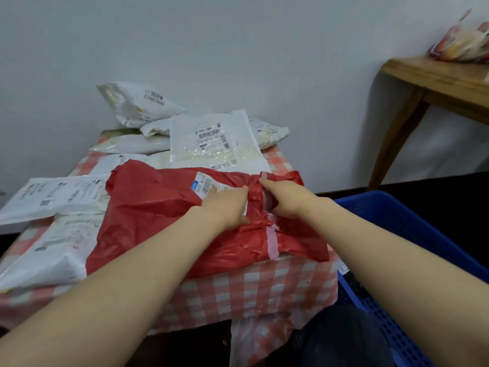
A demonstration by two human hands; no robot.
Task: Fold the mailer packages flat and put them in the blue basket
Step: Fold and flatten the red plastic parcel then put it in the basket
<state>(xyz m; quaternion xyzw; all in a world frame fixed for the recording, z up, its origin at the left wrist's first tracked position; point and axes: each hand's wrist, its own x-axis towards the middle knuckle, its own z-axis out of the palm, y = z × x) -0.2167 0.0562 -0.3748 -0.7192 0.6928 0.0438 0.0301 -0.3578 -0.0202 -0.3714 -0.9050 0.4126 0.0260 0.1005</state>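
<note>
A large crumpled red mailer [158,207] with a white shipping label and pink tape lies across the near part of the checked table. My left hand [227,207] presses flat on its label, fingers together. My right hand [287,198] grips a fold of the red plastic near the taped right end. The blue basket [412,229] stands low at the right, beside the table. Several white mailers [214,141] lie behind and left of the red one.
The table wears a red and white checked cloth [251,290]. A wooden side table [434,83] with a colourful bag [465,43] on it stands at the far right. A white wall rises behind. Dark floor lies below the basket.
</note>
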